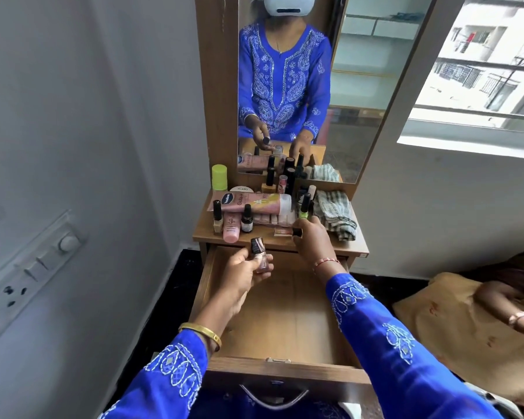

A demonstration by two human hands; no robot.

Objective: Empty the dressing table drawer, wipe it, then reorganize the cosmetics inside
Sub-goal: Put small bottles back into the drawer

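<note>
Left hand [245,272] over the back of the open drawer [285,322], fingers curled round a small pink nail polish bottle [259,257]; bottle upright, its dark cap poking up above the fingertips, glass body tucked between thumb and fingers. Gold bangle on that wrist, blue embroidered sleeve behind it.

Right hand [310,240] reaching onto the dressing table top [354,246], just above the drawer's back edge. Fingers curled over a small dark-capped item [297,232] lying at the front of the surface; seems pinched between thumb and forefinger, though the rest of it is hidden beneath the hand. Thin red and gold bracelet on that wrist.

Drawer pulled fully out, bare wooden floor showing, nothing lying inside. Curved metal handle at its front, near the bottom of the view.

On the table top, crowded together: pink Vaseline tube [251,202] lying on its side, smaller pink tube [232,229] standing on its cap, dark dropper bottle [247,222] beside it, beige bottle with black cap [217,219] at the left, lime green stick [219,177] by the mirror frame, green nail polish [304,209] just beyond the right hand's fingertips. Striped cloth [333,214] bunched at the right of the surface, touching no hand.

Mirror [300,86] behind, reflecting the blue tunic and both hands. Switchboard [28,276] on the left wall, window [481,65] at the right.
</note>
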